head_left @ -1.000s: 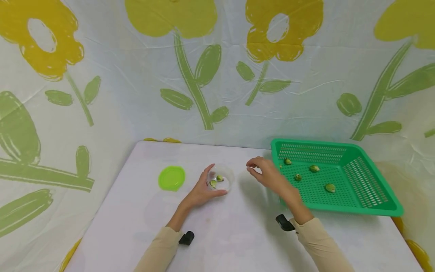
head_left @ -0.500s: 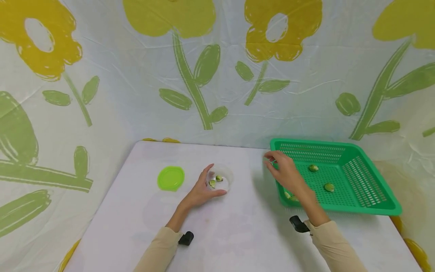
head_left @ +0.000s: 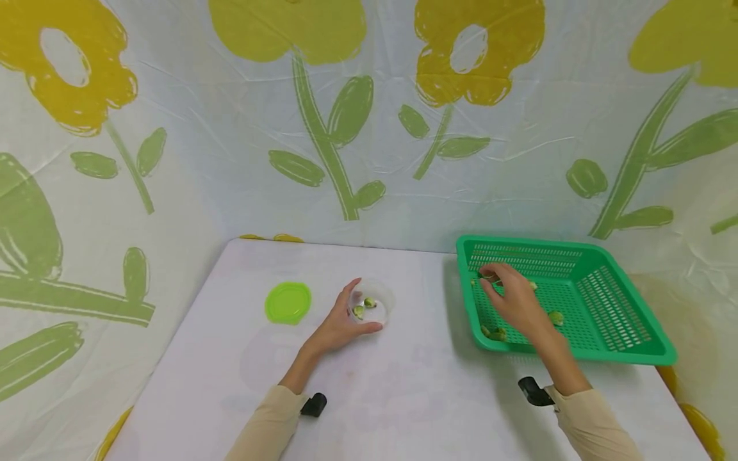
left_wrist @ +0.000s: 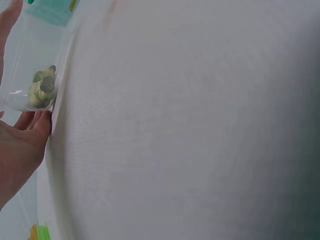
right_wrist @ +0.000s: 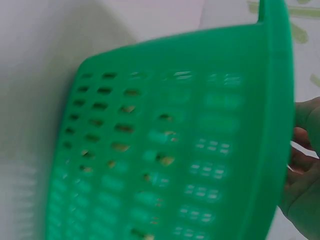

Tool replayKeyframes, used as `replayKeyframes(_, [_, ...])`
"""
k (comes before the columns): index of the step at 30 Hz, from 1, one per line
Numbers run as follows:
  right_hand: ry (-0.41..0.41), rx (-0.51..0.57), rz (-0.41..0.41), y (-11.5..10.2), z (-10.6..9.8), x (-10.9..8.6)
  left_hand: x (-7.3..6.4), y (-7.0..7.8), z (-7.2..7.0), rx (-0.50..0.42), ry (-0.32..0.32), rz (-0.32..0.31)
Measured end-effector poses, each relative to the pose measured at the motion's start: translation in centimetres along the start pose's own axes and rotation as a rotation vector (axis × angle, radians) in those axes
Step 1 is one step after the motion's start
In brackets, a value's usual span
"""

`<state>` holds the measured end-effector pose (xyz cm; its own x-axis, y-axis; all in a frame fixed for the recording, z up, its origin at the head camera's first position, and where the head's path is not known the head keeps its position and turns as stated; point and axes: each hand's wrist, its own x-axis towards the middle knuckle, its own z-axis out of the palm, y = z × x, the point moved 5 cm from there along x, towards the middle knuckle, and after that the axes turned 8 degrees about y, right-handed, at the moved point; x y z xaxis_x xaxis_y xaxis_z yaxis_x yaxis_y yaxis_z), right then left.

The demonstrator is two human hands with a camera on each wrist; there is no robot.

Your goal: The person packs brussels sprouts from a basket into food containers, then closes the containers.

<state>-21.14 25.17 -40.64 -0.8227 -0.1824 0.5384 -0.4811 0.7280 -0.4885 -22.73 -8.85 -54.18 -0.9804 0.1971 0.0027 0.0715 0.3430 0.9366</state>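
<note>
My left hand [head_left: 334,330] grips a clear round plastic tub [head_left: 385,304] from its left side, thumb at the near edge and fingers at the far edge. Two small Brussels sprouts [head_left: 369,302] lie inside the tub. My right hand [head_left: 514,302] is over the left part of a green slatted plastic basket [head_left: 625,320], thumb and fingers apart and bent downward. In the right wrist view this hand [right_wrist: 305,175] shows beyond the basket rim. Several sprouts lie in the basket, one [head_left: 556,318] right of the wrist; my hand partly hides others.
A bright green round lid [head_left: 288,303] lies flat on the white table [head_left: 403,403], left of the tub. Flower-printed sheets [head_left: 230,128] hang behind and to the left of the table.
My right hand has moved right, from the table beside the tub to over the basket's left part. My left hand and the tub have stayed put.
</note>
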Motion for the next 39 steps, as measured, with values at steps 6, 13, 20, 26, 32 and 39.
replayKeyframes(6, [-0.024,-0.011,0.023,1.6,-0.1,-1.2,-0.1,0.2,0.1,-0.008,0.007,0.014])
replayKeyframes(13, [-0.061,-0.042,0.013,3.3,0.0,-2.5,-0.1,0.3,0.1,0.008,-0.001,0.013])
replayKeyframes(20, [-0.206,-0.063,0.068,5.0,0.4,-3.3,0.0,0.3,0.0,0.003,0.001,0.011])
replayKeyframes(26, [-0.331,-0.066,0.081,5.4,0.6,-3.7,-0.1,0.3,0.0,0.001,0.000,0.017])
replayKeyframes(32, [-0.445,-0.044,0.121,5.1,0.5,-4.0,0.0,0.2,-0.1,-0.006,-0.011,0.031])
replayKeyframes(39, [-0.552,-0.042,0.147,5.6,0.7,-4.2,0.0,0.1,-0.1,0.000,-0.008,0.028])
